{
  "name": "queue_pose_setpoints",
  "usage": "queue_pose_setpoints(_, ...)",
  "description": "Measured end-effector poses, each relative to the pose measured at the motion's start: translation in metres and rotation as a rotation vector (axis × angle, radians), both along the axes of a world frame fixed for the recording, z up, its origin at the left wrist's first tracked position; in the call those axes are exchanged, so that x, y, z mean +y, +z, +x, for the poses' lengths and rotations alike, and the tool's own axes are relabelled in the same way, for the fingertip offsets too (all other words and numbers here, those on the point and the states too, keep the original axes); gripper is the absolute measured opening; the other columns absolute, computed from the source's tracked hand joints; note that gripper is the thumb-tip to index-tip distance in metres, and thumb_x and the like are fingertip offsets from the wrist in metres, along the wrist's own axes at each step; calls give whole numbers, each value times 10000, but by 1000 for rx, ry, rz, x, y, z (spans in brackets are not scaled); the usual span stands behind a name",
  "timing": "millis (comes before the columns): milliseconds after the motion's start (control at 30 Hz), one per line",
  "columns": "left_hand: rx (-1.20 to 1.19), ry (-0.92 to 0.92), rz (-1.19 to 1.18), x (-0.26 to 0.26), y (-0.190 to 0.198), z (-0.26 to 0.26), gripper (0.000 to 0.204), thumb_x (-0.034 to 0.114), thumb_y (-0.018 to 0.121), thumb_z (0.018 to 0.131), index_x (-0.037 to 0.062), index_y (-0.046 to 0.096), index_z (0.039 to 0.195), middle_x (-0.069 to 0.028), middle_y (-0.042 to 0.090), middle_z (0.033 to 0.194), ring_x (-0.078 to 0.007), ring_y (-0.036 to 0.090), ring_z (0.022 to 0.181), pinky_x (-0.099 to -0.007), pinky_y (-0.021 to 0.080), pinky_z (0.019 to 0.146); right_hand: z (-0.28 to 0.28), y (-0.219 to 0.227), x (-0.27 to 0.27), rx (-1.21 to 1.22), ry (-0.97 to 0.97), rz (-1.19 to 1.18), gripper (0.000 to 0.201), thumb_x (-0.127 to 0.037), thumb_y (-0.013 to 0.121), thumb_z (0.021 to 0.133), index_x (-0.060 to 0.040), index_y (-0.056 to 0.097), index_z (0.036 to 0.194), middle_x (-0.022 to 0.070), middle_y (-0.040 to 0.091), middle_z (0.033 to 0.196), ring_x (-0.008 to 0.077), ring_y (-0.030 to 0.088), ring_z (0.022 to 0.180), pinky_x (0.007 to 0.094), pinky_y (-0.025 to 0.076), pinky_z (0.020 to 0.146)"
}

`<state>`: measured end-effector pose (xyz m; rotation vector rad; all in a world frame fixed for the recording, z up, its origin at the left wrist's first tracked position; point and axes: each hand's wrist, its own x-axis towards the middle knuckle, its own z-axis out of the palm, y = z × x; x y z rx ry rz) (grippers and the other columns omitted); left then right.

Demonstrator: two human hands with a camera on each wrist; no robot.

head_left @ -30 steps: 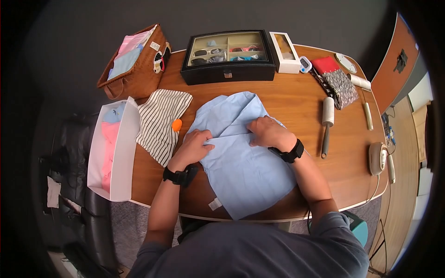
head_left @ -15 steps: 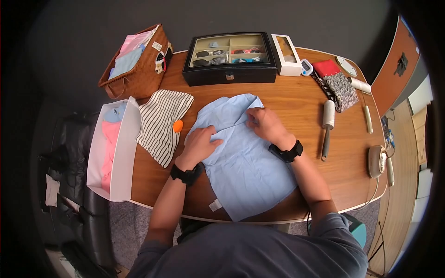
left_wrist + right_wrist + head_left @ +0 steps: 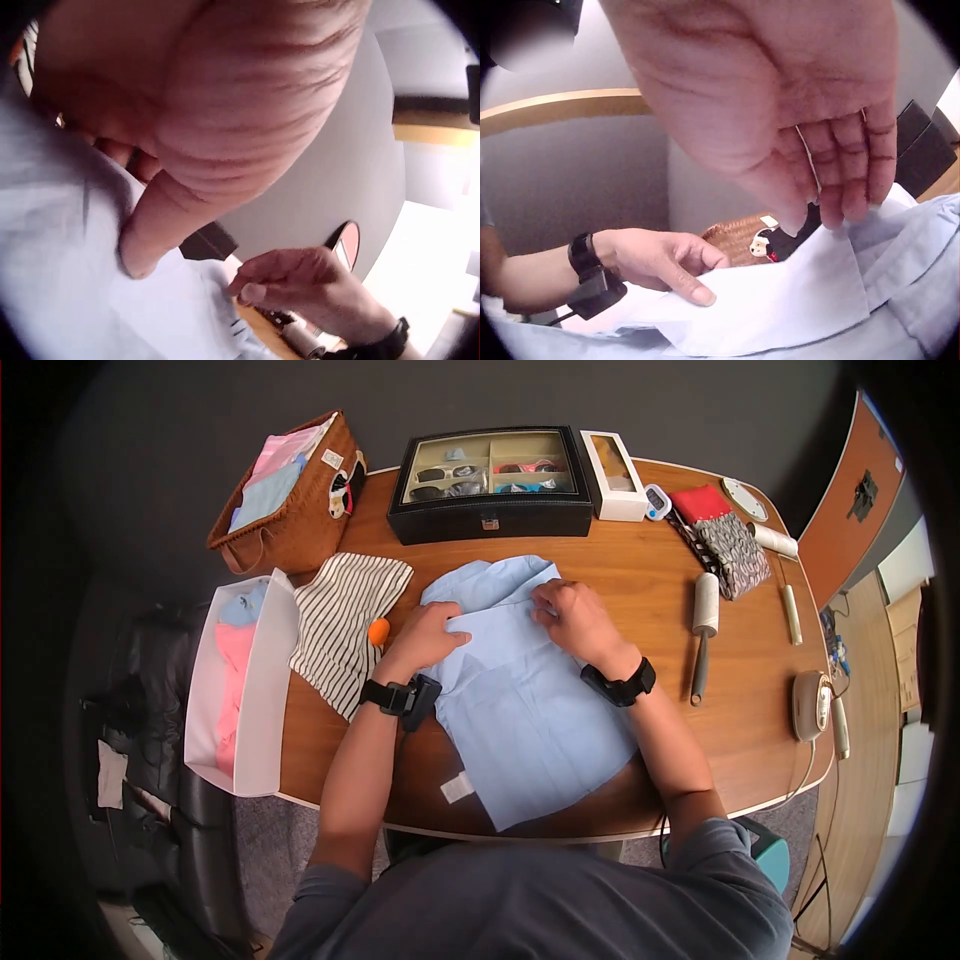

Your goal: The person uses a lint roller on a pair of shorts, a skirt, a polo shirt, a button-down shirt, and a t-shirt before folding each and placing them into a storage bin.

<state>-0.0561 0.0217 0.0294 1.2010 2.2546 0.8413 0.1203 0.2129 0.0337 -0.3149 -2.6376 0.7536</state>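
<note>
A light blue shirt (image 3: 530, 710) is spread on the table, a white tag at its lower left corner. My left hand (image 3: 425, 637) pinches a raised edge of it, thumb on the near face and fingers behind, as the left wrist view shows. My right hand (image 3: 580, 622) has its curled fingertips on the same edge farther right. In the right wrist view, the cloth peaks at the fingertips of the right hand (image 3: 802, 127) and spans across to the left hand (image 3: 660, 262). The upper part of the shirt lies bunched beyond both hands.
A striped cloth (image 3: 345, 620) with an orange round object (image 3: 378, 631) lies left, beside a white box (image 3: 270, 710) of clothes. Behind stand a brown basket (image 3: 300, 520) and a black glasses case (image 3: 490, 520). A lint roller (image 3: 705, 610) lies right.
My left hand has moved away from me, carrying the raised shirt edge farther up the table. The right hand has shifted slightly the same way. The cloth between them looks flatter.
</note>
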Motion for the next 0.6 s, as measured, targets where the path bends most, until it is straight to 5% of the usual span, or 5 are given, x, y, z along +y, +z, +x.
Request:
queue_pose_setpoints(33,-2,0,1,-1,0,4,265,185,767,742,-29,635,825,-176,633,717,-284,633,684,-388,470,644,0,-1,-1,-2,0,1,206,-87,694,785,-12,675,976,157,681,949,360,645,915,431,522,800)
queue_pose_setpoints(167,445,43,-172,-6,10,31,526,242,766,783,-1,594,1216,-190,557,1226,-376,510,1176,-443,421,1001,1,-15,-4,-71,136,82,204,-104,709,783,-11,666,960,163,667,991,364,635,931,440,516,819)
queue_pose_setpoints(467,354,-357,-93,-109,1,93,624,269,729,826,15,515,1354,-226,339,1519,-408,305,1414,-586,261,1123,31,33,3,-199,83,169,277,-124,728,781,0,689,1026,172,684,1043,366,647,952,419,519,835)
queue_pose_setpoints(600,440,-281,-143,-145,-12,106,604,257,632,912,60,429,1445,-156,278,1579,-377,258,1451,-628,212,1132,81,33,-3,-305,-50,202,226,-147,726,774,-13,657,943,177,661,943,366,638,909,452,507,801)
